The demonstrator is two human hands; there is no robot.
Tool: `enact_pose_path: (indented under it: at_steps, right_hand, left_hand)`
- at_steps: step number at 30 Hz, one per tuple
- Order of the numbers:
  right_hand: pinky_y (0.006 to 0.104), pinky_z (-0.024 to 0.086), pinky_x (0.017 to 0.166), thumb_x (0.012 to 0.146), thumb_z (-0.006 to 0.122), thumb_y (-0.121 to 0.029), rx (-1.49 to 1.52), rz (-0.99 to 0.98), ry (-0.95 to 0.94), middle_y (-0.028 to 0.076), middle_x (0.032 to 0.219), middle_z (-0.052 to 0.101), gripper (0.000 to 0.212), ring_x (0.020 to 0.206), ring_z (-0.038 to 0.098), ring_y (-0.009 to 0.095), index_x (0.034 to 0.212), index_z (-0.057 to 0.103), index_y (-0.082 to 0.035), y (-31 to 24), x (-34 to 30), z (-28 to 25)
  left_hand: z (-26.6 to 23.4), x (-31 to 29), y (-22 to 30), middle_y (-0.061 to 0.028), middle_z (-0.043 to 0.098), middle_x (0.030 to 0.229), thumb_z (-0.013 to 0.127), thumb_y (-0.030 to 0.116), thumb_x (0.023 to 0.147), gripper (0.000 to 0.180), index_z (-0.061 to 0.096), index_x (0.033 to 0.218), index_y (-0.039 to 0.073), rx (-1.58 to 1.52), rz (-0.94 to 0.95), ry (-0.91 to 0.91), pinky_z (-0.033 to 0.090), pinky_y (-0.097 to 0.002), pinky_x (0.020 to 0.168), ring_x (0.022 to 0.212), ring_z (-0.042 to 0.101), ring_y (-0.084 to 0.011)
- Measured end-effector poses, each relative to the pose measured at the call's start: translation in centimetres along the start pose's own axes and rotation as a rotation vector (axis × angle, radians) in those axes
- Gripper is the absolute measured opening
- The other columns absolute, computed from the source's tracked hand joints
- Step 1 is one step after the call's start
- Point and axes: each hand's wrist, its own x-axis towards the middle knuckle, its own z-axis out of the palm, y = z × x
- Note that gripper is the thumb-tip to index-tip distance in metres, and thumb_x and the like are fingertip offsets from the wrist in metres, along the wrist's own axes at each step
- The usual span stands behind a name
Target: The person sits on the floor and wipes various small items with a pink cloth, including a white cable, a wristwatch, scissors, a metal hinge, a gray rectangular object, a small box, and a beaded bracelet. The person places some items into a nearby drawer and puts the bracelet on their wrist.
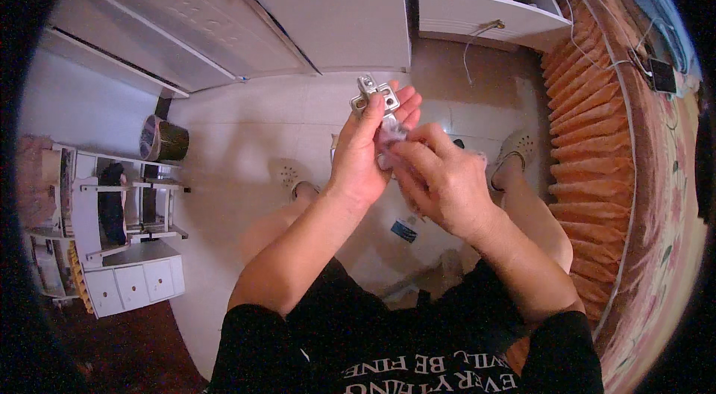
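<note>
A silvery metal cabinet hinge (386,98) lies across the fingers of my left hand (359,151), its plate end pointing away from me. The left thumb presses down on it and the fingers curl up from beneath. My right hand (444,177) is closed at the hinge's near end, pinching a crumpled, pale, see-through wad (391,137) that looks like thin plastic. Both hands are close together, held up over the floor between my knees. The right fingertips and the hinge's near end are partly hidden by the wad.
An open white drawer (492,15) full of small items juts out ahead. Orange bed skirt (585,163) runs along the right, and a phone (661,74) rests on the bed. A bin (164,139) and white furniture (138,282) stand left. A blue packet (404,230) lies below my hands.
</note>
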Motion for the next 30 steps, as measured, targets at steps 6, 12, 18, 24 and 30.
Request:
enact_pose_path:
  at_steps: [6,12,18,24,30]
  right_hand:
    - [0.0332,0.047,0.06,0.072,0.062,-0.012,0.186,0.066,-0.364,0.011,0.077,0.056,0.016,0.067,0.059,0.024,0.085,0.062,-0.003,1.8,0.0,-2.2]
    - [0.0348,0.046,0.062,0.074,0.061,-0.01,0.287,0.186,0.189,0.012,0.08,0.055,0.017,0.072,0.057,0.029,0.089,0.062,-0.003,2.9,1.0,-2.9]
    - [0.0371,0.049,0.057,0.073,0.063,-0.013,-0.006,-0.03,0.009,0.009,0.095,0.055,0.025,0.07,0.06,0.027,0.097,0.06,-0.006,1.2,0.1,-1.2]
    - [0.036,0.049,0.056,0.071,0.061,-0.012,-0.024,-0.107,-0.122,0.009,0.092,0.056,0.022,0.067,0.061,0.025,0.092,0.061,-0.006,1.7,0.3,-2.3]
    - [0.0307,0.048,0.06,0.071,0.059,-0.006,0.23,0.004,-0.036,0.011,0.085,0.058,0.018,0.068,0.06,0.023,0.088,0.063,-0.003,1.7,0.6,-3.4]
  left_hand:
    - [-0.6,0.9,1.8,-0.0161,0.052,0.116,0.05,0.028,0.09,0.042,0.044,0.12,0.0,-0.087,0.045,-0.071,0.038,-0.0384,0.1,0.112,0.049,-0.0262]
    - [-0.5,-0.1,2.0,-0.0158,0.052,0.119,0.047,0.03,0.091,0.042,0.044,0.122,0.001,-0.006,-0.018,-0.085,0.039,-0.0378,0.098,0.112,0.049,-0.0247]
    - [0.1,-0.7,1.4,-0.0136,0.053,0.118,0.046,0.031,0.092,0.041,0.047,0.122,0.003,0.068,-0.061,-0.108,0.042,-0.0368,0.093,0.11,0.051,-0.0231]
    - [-0.7,-1.0,0.9,-0.0133,0.055,0.118,0.045,0.035,0.091,0.047,0.044,0.124,0.002,0.176,-0.164,-0.082,0.044,-0.0375,0.092,0.107,0.054,-0.0242]
    - [-0.3,-1.3,1.4,-0.0105,0.058,0.106,0.046,0.033,0.092,0.041,0.049,0.119,0.003,0.14,-0.17,-0.119,0.046,-0.0342,0.085,0.097,0.056,-0.0199]
